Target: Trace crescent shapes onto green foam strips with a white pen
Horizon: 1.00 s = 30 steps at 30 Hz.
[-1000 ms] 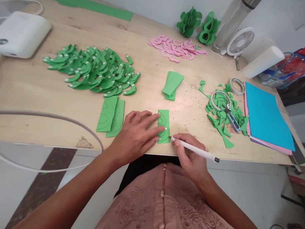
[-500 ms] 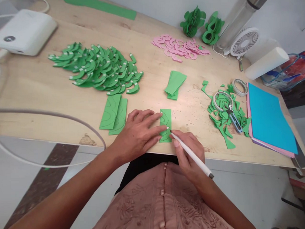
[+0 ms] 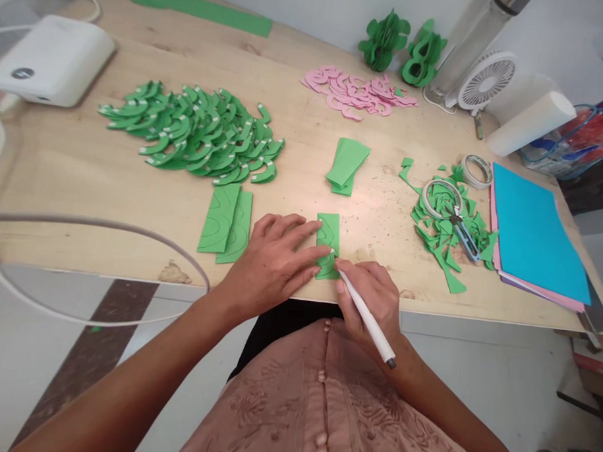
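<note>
A small green paper strip (image 3: 330,229) with curved pen lines lies near the table's front edge. My left hand (image 3: 281,259) is open, its fingertips pressing on the strip's left side. My right hand (image 3: 372,296) grips a white pen (image 3: 368,319), whose tip meets the strip's right edge. Two more green strips with drawn curves (image 3: 217,219) lie left of my left hand. A fanned stack of green strips (image 3: 347,162) sits beyond the strip under my fingers.
Cut green curved pieces (image 3: 204,134) are heaped at left, pink cut pieces (image 3: 351,92) at the back. On the right are green scraps (image 3: 448,264), a craft knife (image 3: 465,237), a tape roll (image 3: 476,171) and blue sheets (image 3: 539,231). A cable (image 3: 133,226) loops at left.
The pen's rear end has swung left and toward me, and my right hand has shifted slightly left. My left hand keeps its place on the strip.
</note>
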### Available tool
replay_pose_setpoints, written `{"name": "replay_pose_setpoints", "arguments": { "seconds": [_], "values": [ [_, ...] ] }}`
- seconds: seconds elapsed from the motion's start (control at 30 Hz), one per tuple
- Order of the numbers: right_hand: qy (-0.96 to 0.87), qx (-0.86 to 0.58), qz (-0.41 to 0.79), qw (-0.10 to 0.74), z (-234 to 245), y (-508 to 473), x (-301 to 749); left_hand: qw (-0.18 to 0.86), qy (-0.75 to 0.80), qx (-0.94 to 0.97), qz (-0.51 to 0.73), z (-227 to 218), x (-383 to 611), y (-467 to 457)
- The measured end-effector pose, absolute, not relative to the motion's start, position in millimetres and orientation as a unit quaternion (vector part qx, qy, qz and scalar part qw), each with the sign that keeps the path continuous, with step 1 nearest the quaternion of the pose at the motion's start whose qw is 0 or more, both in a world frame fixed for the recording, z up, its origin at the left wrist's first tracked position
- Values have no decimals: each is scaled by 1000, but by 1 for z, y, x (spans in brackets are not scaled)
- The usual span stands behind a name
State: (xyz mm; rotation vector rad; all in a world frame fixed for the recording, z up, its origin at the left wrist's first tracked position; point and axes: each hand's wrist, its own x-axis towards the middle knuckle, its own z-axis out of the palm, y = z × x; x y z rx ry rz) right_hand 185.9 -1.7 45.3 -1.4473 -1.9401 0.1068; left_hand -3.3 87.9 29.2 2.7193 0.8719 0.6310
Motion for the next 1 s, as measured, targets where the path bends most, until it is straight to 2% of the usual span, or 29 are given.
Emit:
{"name": "replay_pose_setpoints", "arguments": {
  "seconds": [1.0],
  "values": [
    [-743,-555,53,370,41,-3,188,107,301,921,222,29,-2,88]
  ]
}}
